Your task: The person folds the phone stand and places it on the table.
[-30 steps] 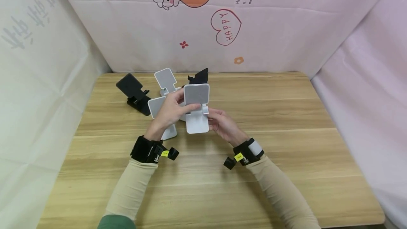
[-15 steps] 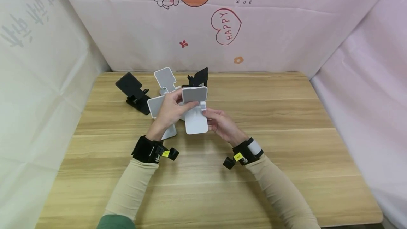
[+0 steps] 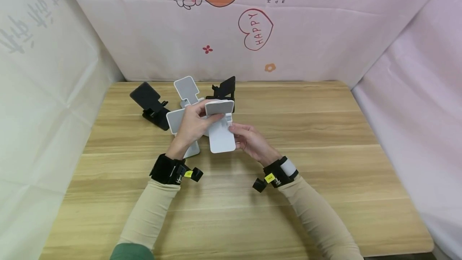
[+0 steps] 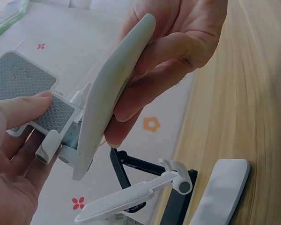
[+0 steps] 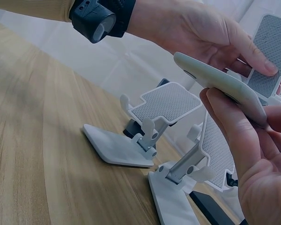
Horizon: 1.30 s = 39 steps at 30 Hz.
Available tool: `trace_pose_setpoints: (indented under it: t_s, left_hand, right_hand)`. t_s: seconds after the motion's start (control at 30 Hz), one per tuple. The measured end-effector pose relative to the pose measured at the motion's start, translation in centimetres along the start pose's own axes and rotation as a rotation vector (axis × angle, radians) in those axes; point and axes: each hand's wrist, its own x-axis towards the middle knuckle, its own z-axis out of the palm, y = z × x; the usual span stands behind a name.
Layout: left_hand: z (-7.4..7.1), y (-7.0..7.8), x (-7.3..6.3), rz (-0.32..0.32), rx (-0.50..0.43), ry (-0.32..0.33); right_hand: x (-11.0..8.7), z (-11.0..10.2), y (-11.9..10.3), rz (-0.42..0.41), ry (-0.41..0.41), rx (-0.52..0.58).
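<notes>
– What are the two hands doing?
– Both grip one thing. The left hand (image 3: 193, 126), in the middle of the frame, pinches the upper part of a white stand (image 3: 221, 139), its thumb lying over the gray pad (image 4: 24, 75). The right hand (image 3: 254, 144), just right of center, has its fingers curled on the right edge of the base.
– Where is that stand, exactly?
– At the center of the frame, held up off the table (image 3: 325, 179), the pad at the top and the base below. In the right wrist view it's at the upper right, its base tilted.
– And around it?
– Two more white ones: the rear white stand (image 3: 187, 89), left of upper center, and the nearer white stand (image 3: 175, 119), partly hidden by the left hand. The left black stand (image 3: 146, 96) is farther to the left, and the rear black stand (image 3: 227, 87) sits just above the held one.
– Anything on the arms?
– Light sleeves (image 3: 149, 210), plus a black strap (image 3: 163, 169) on each wrist.
– Behind?
– A pale sheet (image 3: 314, 43) with a red heart (image 3: 256, 29) reading "HAPPY", at upper center.
</notes>
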Motion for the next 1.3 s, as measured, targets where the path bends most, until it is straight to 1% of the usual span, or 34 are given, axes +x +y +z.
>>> trace_pose_setpoints:
  t_s: [0.43,0.63,0.73,0.83,0.9,0.93,1.03,1.1,1.17,1.23,1.3]
  left_hand:
    - [0.0,-0.3,0.0,0.012,0.038,0.013]
    - [-0.1,-0.3,0.0,0.019,0.061,0.005]
    - [-0.2,-0.1,0.0,0.027,0.089,-0.009]
    - [-0.2,0.3,0.0,0.061,0.149,-0.020]
    - [-0.2,0.6,-0.1,0.107,0.180,-0.017]
    - [-0.3,0.7,-0.1,0.142,0.208,-0.008]
    - [-0.2,1.5,-0.1,0.277,0.283,0.028]
    - [-0.2,2.2,0.0,0.379,0.354,0.062]
    - [0.0,2.9,0.0,0.468,0.430,0.092]
    - [0.1,3.6,0.0,0.532,0.504,0.114]
    - [0.1,4.2,0.0,0.569,0.571,0.125]
  right_hand:
    - [-0.1,-0.1,0.2,-0.001,-0.001,-0.019]
    - [-0.1,0.0,0.3,-0.005,-0.001,-0.024]
    - [-0.1,0.0,0.3,-0.003,0.001,-0.026]
    - [-0.1,0.0,0.3,-0.001,0.009,-0.029]
    - [-0.1,-0.1,0.3,0.000,0.017,-0.034]
    - [-0.1,-0.1,0.3,0.001,0.021,-0.035]
    - [0.0,-0.2,0.3,0.004,0.030,-0.035]
    - [0.0,-0.3,0.4,0.004,0.033,-0.032]
    - [0.0,-0.3,0.5,0.001,0.033,-0.031]
    - [0.1,-0.4,0.5,-0.002,0.032,-0.026]
    - [0.1,-0.5,0.6,-0.001,0.032,-0.021]
